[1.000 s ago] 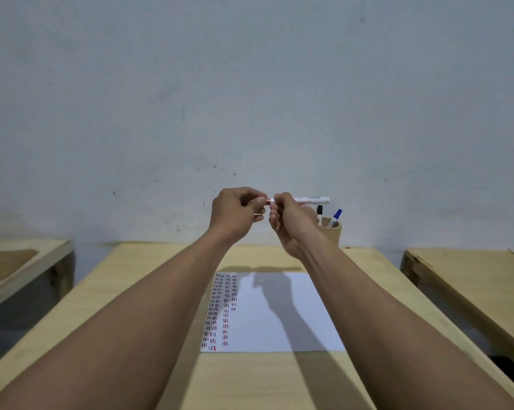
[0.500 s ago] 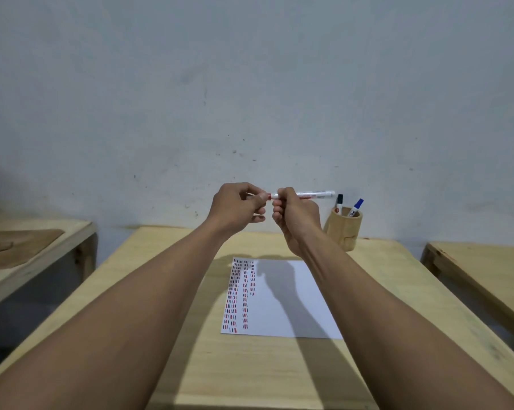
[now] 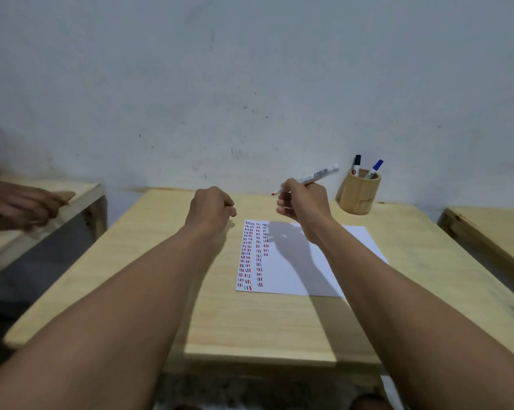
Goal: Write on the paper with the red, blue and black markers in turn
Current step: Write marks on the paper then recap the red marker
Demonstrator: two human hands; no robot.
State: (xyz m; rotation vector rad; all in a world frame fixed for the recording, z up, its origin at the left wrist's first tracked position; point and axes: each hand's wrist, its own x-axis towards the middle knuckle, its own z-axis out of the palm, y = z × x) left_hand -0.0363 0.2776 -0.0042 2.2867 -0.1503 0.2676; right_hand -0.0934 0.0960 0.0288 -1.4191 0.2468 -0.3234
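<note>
With three columns of marks already down the paper's (image 3: pixel 309 261) left side, the right hand (image 3: pixel 304 202) pinches the uncapped red marker (image 3: pixel 312 178) above it, the left hand (image 3: pixel 211 208) fisted, blue (image 3: pixel 374 168) and black (image 3: pixel 356 164) markers waiting beyond the paper.

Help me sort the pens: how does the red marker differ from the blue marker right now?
The red marker is held in the right hand, above the paper; the blue marker stands in the wooden cup. The red marker's tip is bare and points down-left; the blue marker is capped, cap up. Both have white barrels.
</note>
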